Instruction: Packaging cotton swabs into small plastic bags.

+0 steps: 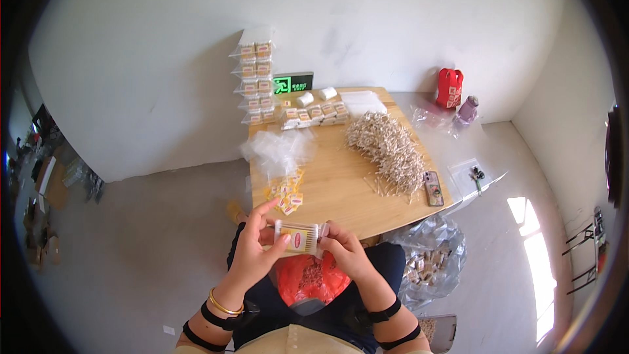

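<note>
Wooden and bare at its near edge, the table [341, 206] carries everything but what the person holds. Just off that near edge, over the lap, the left hand [252, 249] has its fingers [283, 241] clamped on the left end of a small clear box of cotton swabs [298, 237]; the right hand [344, 249] pinches the box's right end. On the table's near left part lies a scatter of small yellow-and-red labels [286, 195], with crumpled clear bags [278, 147] behind them. At its far left corner rises a stack of packed boxes [257, 82]. On its right half spreads a heap of loose swabs [388, 147], and a phone [433, 188] lies at the right edge.
</note>
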Tool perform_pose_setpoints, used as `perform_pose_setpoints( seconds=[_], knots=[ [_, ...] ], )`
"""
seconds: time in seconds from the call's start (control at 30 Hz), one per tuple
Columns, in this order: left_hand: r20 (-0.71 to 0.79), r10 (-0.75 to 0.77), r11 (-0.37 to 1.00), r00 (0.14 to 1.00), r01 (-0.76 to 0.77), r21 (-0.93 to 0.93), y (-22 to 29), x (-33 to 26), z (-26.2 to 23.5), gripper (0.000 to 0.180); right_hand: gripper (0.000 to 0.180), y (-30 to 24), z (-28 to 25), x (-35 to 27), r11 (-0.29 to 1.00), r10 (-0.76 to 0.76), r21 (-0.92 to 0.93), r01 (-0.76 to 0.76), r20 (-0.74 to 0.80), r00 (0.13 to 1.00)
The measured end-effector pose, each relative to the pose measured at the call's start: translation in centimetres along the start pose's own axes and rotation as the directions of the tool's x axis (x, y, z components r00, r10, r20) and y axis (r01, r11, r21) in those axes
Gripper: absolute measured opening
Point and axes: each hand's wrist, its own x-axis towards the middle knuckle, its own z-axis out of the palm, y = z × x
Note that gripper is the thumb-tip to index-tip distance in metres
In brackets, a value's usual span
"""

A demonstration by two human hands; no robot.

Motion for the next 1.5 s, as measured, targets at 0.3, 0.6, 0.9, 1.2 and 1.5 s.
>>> perform_pose_setpoints(
  seconds=[0.3,0.6,0.9,1.2,1.5],
  knots=[
    [0.106,-0.251,0.851,0.962,0.271,-0.450,-7.0,1.0,1.6,0.038,0.025,2.6,0.6,2.9,0.967,-0.048,-0.256,0.001,-0.177,0.983],
    [-0.434,-0.305,0.858,0.848,0.047,-0.511,-13.4,5.8,1.9,0.047,0.040,10.6,-0.4,6.4,0.971,0.214,0.102,-0.216,0.029,0.976],
    [-0.262,-0.136,0.990,0.955,0.144,0.010,-24.1,8.3,1.7,0.051,0.021,13.4,-11.7,16.8,0.956,0.158,-0.186,-0.226,-0.322,0.934],
    [0.052,-0.030,0.899,0.998,0.004,0.438,-26.2,7.7,1.0,0.023,0.022,13.3,-22.2,39.6,0.956,0.047,-0.216,-0.201,-0.563,0.825],
    [0.019,-0.031,0.910,0.999,0.020,0.414,-26.6,7.6,0.9,0.030,0.020,16.2,-21.6,48.0,0.914,-0.073,-0.374,-0.156,-0.531,0.844]
  ],
)
